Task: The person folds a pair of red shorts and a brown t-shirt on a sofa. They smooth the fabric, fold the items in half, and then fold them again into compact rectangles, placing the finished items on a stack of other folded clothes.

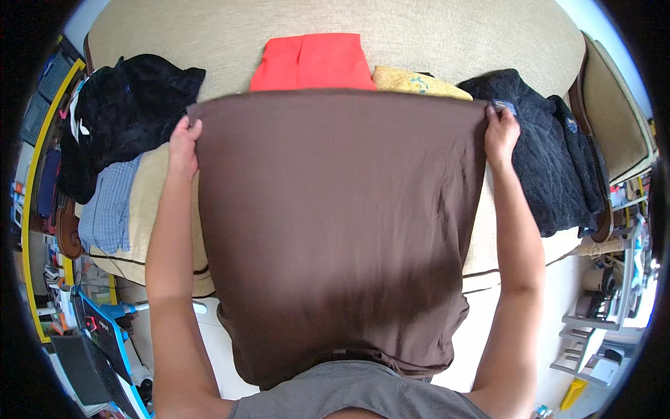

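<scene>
A dark brown cloth garment is spread taut between my two hands, its lower part hanging against my body. My left hand pinches its far left corner. At the far right corner, my right hand grips the same cloth between thumb and fingers. Beyond the stretched edge, a folded red cloth lies on the beige sofa, partly covered by the brown one. Beside it is a yellow cloth with a blue-green pattern, also partly hidden.
A black garment lies at the left over a folded blue checked cloth. Dark fleecy clothing lies at the right, near the sofa's armrest. Shelving with a yellow frame stands far left; a grey rack stands lower right.
</scene>
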Motion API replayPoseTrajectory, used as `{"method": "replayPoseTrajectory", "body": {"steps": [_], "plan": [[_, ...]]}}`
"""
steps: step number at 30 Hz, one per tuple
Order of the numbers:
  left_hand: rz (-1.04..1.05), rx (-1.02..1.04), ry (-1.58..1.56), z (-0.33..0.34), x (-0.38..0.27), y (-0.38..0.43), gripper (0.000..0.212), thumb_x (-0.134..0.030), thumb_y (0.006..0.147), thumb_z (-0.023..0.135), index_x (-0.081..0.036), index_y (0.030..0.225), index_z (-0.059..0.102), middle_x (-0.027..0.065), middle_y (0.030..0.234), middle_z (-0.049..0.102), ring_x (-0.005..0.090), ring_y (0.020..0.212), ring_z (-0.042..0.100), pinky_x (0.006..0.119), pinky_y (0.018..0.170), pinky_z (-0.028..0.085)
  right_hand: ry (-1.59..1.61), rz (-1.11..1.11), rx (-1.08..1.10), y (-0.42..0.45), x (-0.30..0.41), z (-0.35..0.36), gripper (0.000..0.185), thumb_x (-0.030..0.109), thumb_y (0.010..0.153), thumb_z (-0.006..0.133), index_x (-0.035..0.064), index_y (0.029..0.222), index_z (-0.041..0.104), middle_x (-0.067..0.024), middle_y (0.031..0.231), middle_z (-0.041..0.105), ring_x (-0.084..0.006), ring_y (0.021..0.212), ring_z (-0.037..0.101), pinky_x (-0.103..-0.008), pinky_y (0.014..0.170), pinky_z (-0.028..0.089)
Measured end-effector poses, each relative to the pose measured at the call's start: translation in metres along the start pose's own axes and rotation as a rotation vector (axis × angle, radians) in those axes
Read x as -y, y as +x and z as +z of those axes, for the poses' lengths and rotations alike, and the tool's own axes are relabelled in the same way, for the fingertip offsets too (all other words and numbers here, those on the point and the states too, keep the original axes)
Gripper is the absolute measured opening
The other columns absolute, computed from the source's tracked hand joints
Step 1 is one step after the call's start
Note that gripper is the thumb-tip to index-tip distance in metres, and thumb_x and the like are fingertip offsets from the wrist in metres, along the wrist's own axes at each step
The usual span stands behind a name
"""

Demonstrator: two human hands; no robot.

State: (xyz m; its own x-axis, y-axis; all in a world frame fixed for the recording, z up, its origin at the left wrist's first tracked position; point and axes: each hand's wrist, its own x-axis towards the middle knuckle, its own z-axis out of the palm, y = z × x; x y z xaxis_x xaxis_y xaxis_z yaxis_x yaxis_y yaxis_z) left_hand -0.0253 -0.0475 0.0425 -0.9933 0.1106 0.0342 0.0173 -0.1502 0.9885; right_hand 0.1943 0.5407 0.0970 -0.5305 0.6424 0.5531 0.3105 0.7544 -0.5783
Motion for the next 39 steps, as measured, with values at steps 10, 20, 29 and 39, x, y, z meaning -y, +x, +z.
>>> {"method": "replayPoseTrajectory", "body": {"steps": [10,20,29,39], "plan": [[0.012,-0.164,0.075,0.042,-0.033,0.145,0.045,-0.008,0.097,0.058,0.005,0.137,0.043,0.0181,0.13,0.056,0.0274,0.112,0.058,0.04,0.096,0.048,-0.231,-0.202,-0.042,0.141,0.04,0.066,0.038,0.033,0.094,0.056,-0.0035,0.101,0.066,-0.0291,0.101,0.066,-0.0464,0.099,0.061,-0.0495,0.088,0.047],[-0.092,-0.255,0.597,0.077,0.039,0.186,0.061,-0.013,0.09,0.067,-0.001,0.142,0.038,0.0231,0.139,0.047,0.0314,0.126,0.05,0.041,0.101,0.044,-0.288,-0.221,0.14,0.125,-0.01,0.168,0.048,0.033,0.089,0.062,-0.0057,0.117,0.054,-0.0362,0.109,0.061,-0.0485,0.108,0.058,-0.0496,0.095,0.046],[0.405,0.501,0.962,0.157,-0.017,-0.147,0.055,-0.01,0.078,0.071,-0.004,0.13,0.052,0.017,0.135,0.051,0.0329,0.128,0.046,0.045,0.108,0.036,-0.029,-0.137,0.407,-0.061,-0.012,-0.052,0.035,0.014,0.082,0.072,0.0017,0.113,0.061,-0.0183,0.105,0.066,-0.0308,0.096,0.066,-0.0379,0.086,0.052],[0.214,0.698,0.885,0.258,0.022,-0.379,0.054,-0.012,0.074,0.077,0.0,0.12,0.051,0.0179,0.11,0.053,0.0371,0.105,0.05,0.045,0.092,0.041,0.257,0.497,0.348,-0.231,-0.107,-0.17,0.041,0.004,0.078,0.076,-0.0032,0.114,0.06,-0.0101,0.093,0.065,-0.0174,0.087,0.062,-0.0301,0.075,0.051]]}}
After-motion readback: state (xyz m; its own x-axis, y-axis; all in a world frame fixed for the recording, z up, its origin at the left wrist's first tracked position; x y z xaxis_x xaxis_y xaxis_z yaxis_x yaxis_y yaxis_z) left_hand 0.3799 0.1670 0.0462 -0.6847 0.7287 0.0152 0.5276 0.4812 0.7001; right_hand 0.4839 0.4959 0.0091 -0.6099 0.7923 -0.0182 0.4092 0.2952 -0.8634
